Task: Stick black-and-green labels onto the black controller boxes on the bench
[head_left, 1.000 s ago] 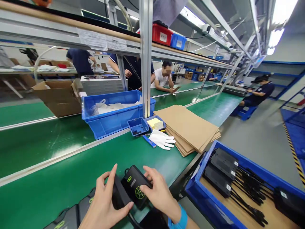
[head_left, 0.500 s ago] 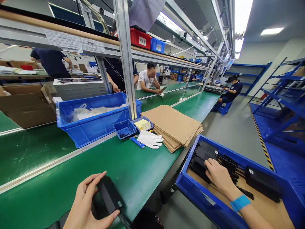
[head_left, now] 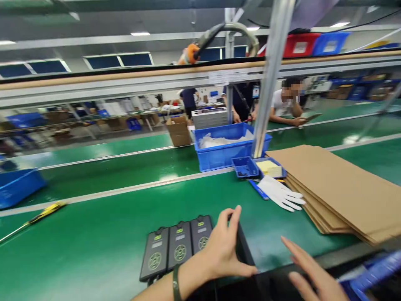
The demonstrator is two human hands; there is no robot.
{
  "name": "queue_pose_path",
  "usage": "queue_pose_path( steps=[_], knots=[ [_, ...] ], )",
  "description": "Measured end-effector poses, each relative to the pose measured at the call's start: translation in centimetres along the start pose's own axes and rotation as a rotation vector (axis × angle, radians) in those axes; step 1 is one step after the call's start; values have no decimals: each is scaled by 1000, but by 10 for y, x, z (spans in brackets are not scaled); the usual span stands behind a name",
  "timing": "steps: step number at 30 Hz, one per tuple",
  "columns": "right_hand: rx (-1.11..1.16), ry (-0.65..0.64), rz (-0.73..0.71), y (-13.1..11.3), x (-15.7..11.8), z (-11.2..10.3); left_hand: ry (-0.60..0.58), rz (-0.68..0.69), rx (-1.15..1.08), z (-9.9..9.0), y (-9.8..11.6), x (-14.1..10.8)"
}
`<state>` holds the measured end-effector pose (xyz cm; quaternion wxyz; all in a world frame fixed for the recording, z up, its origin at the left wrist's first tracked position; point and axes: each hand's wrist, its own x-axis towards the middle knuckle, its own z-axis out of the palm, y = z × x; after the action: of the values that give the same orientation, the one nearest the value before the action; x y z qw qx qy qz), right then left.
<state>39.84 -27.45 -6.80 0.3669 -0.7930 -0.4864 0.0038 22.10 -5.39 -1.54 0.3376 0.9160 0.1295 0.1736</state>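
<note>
Blue and blurred, the bin (head_left: 376,274) now shows only a corner at near right; the right hand (head_left: 313,269), inside it half a second ago, is out to its left, open, fingers apart. Farther left, the left hand (head_left: 222,251) grips a black box (head_left: 244,246) on the green table (head_left: 103,238), as before. Left of that, three dark cases (head_left: 180,238) have come into view, then a yellow screwdriver (head_left: 46,212) at far left. Beyond, at right, lies a white glove (head_left: 277,191).
</note>
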Motion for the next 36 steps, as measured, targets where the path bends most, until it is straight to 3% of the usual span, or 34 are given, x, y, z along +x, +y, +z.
queue_pose_path(
  steps=[2,4,8,11,14,17,20,23,26,29,32,36],
  knots=[
    [217,-216,-42,-54,30,44,12,39,41,3,0,-4],
    [347,-317,8,-87,53,79,4,13,44,-2,-9,-9],
    [315,-333,32,-94,73,122,-148,-231,168,-30,-40,-26],
    [182,-254,-43,-87,69,136,-144,-315,232,-43,-53,-36],
    [87,-159,-85,-96,63,140,-5,-321,131,-40,-51,-45],
    [29,-219,-109,-115,65,137,72,-286,-52,-39,-48,-55],
    [-46,-319,-214,-129,68,138,-6,-301,-10,-52,-51,-69],
    [-146,-278,-275,-137,65,149,-142,-413,257,-75,-55,-81],
    [-180,-218,-233,-146,60,162,-88,-441,267,-83,-55,-86],
    [-151,-193,-175,-157,60,164,110,-318,67,-66,-56,-86],
    [-86,-286,-104,-164,70,149,242,-228,-98,-36,-64,-88],
    [217,-425,113,-160,87,119,372,-380,-272,-4,-71,-91]
  ],
)
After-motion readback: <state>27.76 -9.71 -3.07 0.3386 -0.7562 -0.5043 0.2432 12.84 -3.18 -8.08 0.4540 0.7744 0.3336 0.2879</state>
